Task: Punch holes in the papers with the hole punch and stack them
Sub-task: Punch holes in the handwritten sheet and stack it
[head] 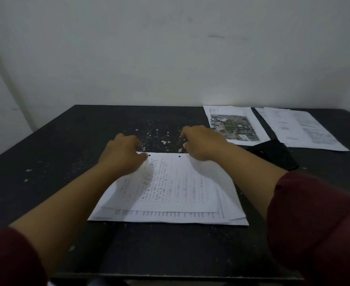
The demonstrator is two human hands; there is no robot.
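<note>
White printed paper sheets (176, 188), loosely stacked, two punched holes at the far edge; my left hand (121, 153) and right hand (201, 142) curl, pressing its far corners.

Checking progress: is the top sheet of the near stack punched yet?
Punched: the top sheet shows two dark holes along its far edge, between the hands.

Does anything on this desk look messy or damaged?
Yes. The stack under both hands is uneven, its sheets fanned out at the near edge. The dark table is chipped, with pale flecks beyond the stack.
</note>
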